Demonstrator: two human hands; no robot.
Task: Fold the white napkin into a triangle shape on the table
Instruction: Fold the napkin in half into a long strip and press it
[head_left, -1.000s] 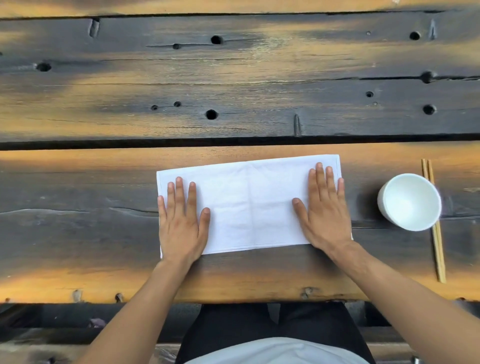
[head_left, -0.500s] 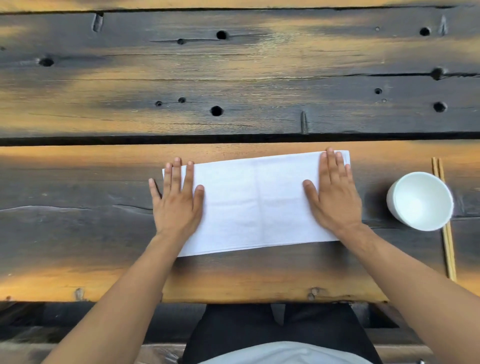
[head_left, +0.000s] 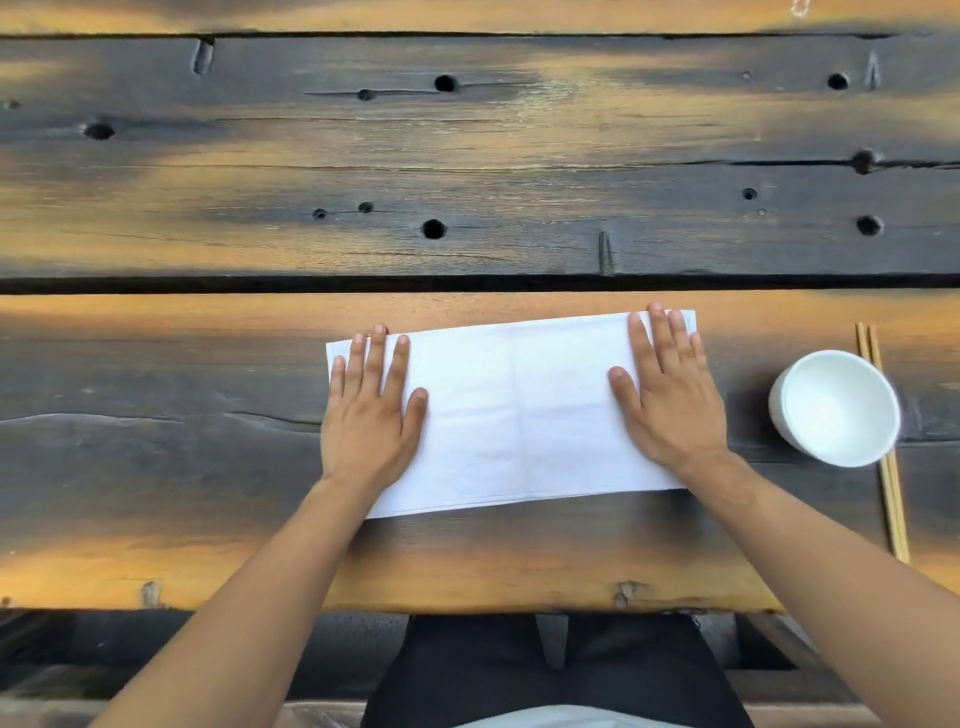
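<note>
White napkin (head_left: 511, 410) lies flat on desk (head_left: 467, 556), near edge, long axis running L–R. L hand (head_left: 370, 410) spread flat on left end, R hand (head_left: 670, 395) spread on right end; both equally close to far corners for diagonal fold, I'd judge.

You are looking down at a table (head_left: 467, 171) of heavy, weathered planks, dark grey with orange-brown patches, marked by round holes, cracks and a wide dark gap between two boards. On the near plank lies a white napkin (head_left: 519, 410) folded to a long rectangle, slightly skewed, its far edge close to that gap, with a faint crease down the middle. To your right, well apart from the napkin, stands a white bowl (head_left: 836, 408). A pair of wooden chopsticks (head_left: 891, 488) lies just beside it, running away from you, partly hidden under the bowl's right rim.
</note>
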